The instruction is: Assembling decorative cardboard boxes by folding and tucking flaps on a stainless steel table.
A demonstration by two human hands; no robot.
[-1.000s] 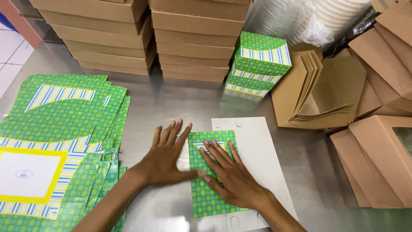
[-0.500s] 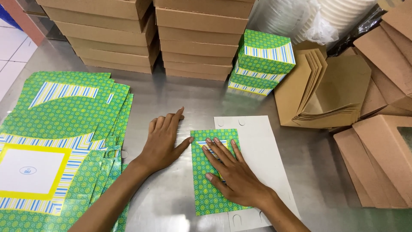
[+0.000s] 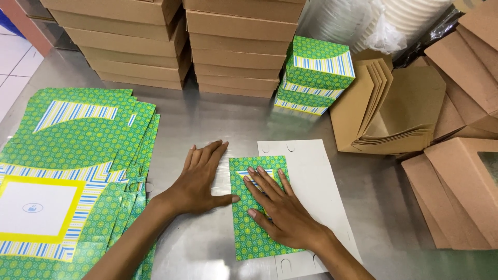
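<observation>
The right hand [image 3: 282, 215] covers the middle of the folded green flap [image 3: 254, 207], hiding its striped patch. The green printed sheets [image 3: 67, 176] run off the left and bottom edges. Both forearms leave the frame at the bottom.

1. My left hand [image 3: 199, 179] has slid off the folded green flap [image 3: 254, 207] and now lies flat on the metal table [image 3: 218, 124], with only the thumb tip at the flap's left edge.
2. A second ago its fingers were spread wide; now they lie close together, pointing up and to the right.
3. My right hand [image 3: 280, 212] has moved slightly toward the middle of the flap, palm pressed down.
</observation>
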